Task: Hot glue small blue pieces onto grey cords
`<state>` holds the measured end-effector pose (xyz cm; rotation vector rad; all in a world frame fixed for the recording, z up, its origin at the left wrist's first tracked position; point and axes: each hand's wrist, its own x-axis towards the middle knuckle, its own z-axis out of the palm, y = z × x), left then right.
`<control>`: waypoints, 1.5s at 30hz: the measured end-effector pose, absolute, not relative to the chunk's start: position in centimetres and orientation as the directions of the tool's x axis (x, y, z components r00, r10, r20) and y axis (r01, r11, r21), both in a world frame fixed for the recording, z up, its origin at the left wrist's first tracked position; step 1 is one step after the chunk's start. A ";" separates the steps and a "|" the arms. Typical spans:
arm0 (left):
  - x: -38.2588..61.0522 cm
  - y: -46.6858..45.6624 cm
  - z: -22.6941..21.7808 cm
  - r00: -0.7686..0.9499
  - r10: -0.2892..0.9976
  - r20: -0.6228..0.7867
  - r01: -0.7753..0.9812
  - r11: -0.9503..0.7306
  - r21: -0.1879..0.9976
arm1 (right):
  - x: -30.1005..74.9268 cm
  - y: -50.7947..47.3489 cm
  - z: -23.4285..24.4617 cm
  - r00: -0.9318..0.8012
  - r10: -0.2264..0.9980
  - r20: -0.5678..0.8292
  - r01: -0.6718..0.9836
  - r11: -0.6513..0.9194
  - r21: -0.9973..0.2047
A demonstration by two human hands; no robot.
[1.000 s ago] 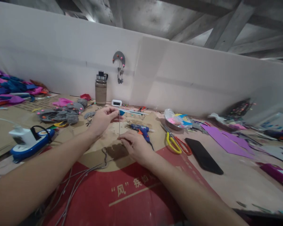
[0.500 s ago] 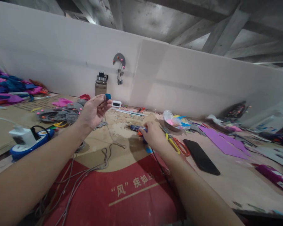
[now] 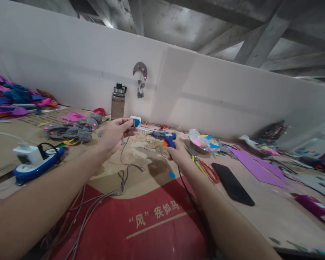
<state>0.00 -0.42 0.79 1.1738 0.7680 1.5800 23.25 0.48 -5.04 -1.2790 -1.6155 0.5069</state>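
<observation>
Between the thumb and fingers of my left hand [image 3: 114,135] is a small blue felt piece [image 3: 136,122]. A grey cord [image 3: 122,153] hangs below that hand and trails in loops over the cardboard. My right hand [image 3: 178,153] grips a blue glue gun [image 3: 168,138] by its handle, above the cardboard, its nozzle pointing left toward the felt. A black cable [image 3: 188,191] runs from the gun down along my right forearm. Under the gun, another blue scrap [image 3: 172,174] lies on the cardboard [image 3: 151,196].
Scissors [image 3: 209,171] and a black phone [image 3: 233,184] lie right of my right hand. Behind them stands a metal bowl [image 3: 199,147] of scraps. Grey felt pieces [image 3: 70,129], a blue power strip [image 3: 38,166] and a bottle [image 3: 118,104] are on the left. Purple sheets [image 3: 256,166] lie right.
My right hand has lifted the glue gun off the cardboard, uncovering the blue scrap. My left hand has moved right and slightly down with the felt piece, toward the gun.
</observation>
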 end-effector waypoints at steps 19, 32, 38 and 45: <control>0.0 0.4 -0.7 -0.079 0.964 0.254 -0.220 -0.265 0.939 | 19.8 -6.0 -1.2 -0.150 0.773 0.617 0.466 0.605 -0.645; 0.8 -0.5 -0.3 -0.067 0.966 0.249 -0.255 -0.258 0.932 | 19.8 -5.4 -2.3 -0.152 0.762 0.629 0.540 0.597 -0.593; 0.9 -0.5 -0.5 -0.049 0.963 0.264 -0.251 -0.267 0.930 | 19.6 -5.4 -2.6 -0.166 0.772 0.613 0.522 0.596 -0.610; 0.9 -0.4 -0.5 -0.055 0.959 0.276 -0.230 -0.282 0.932 | 19.6 -5.4 -2.7 -0.159 0.776 0.611 0.522 0.591 -0.615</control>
